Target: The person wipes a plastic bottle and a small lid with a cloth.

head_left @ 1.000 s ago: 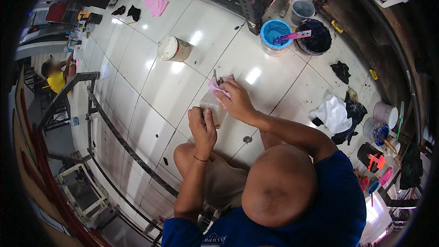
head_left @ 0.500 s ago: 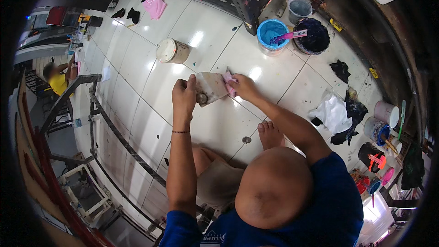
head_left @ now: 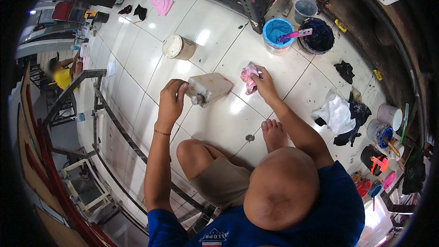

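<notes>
My left hand (head_left: 172, 100) is closed on the near left end of a boxy, translucent grey-white plastic jerrycan (head_left: 212, 89). Dark smudges mark the can, and its round spout end points toward me. My right hand (head_left: 266, 84), a short way to the right, pinches a crumpled pink rag (head_left: 248, 77) with darker stains. A gap of floor shows between rag and can. Just beyond the can stands a lidded off-white tub (head_left: 179, 47). How my left fingers wrap behind the can is partly hidden.
A blue paint bucket (head_left: 277, 36) with a purple-handled tool and a dark paint bucket (head_left: 316, 35) stand by the black shelf post (head_left: 249, 7). White cloth (head_left: 335, 113) and black rags lie at right. A metal frame (head_left: 132, 144) runs along the left. Someone in yellow (head_left: 63, 77) sits far left.
The pink rag, held against the jerrycan's right end before, has come away to the right in my right hand. My left hand has shifted slightly left, and the can has turned.
</notes>
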Motion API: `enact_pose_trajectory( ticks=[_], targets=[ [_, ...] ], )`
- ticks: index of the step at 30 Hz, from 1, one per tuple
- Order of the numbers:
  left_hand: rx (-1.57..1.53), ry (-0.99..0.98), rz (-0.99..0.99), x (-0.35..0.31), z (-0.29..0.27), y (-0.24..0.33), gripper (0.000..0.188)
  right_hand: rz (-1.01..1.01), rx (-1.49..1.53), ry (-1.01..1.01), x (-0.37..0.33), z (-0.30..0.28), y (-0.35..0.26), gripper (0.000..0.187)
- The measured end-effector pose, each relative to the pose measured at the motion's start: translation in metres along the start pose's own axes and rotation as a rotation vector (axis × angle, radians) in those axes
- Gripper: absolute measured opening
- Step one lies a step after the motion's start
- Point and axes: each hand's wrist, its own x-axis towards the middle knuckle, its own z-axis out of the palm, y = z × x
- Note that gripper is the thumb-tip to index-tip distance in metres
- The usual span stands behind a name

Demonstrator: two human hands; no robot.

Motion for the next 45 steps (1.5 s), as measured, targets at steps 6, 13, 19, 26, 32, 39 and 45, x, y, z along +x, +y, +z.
enact_pose_trajectory(
  ticks=[6,13,19,26,32,39,45],
  targets=[
    [0.094,0.009,0.108,-0.023,0.005,-0.014,0.015,0.017,0.058,-0.018,0.001,0.002,0.006,0.033],
    [0.109,0.28,0.046,-0.044,0.047,-0.017,0.016,-0.021,-0.1,-0.041,0.009,0.033,0.009,0.031],
    [0.136,0.62,-0.203,-0.038,0.094,0.006,0.033,-0.583,-0.416,-0.087,-0.042,0.112,-0.037,0.025],
    [0.122,0.677,-0.272,-0.035,0.102,0.013,0.037,-0.338,-0.432,-0.25,-0.048,0.103,-0.05,0.02],
    [-0.023,0.559,-0.318,-0.032,0.095,0.021,0.038,-0.488,-0.339,-0.257,-0.049,0.089,-0.035,0.024],
    [-0.464,0.435,-0.402,-0.04,0.095,0.024,0.031,-0.729,-0.627,-0.339,-0.044,0.094,-0.092,0.019],
    [-0.639,0.471,-0.267,-0.063,0.109,0.006,0.021,-0.821,-0.98,-0.491,-0.047,0.091,-0.105,0.025]
  ],
)
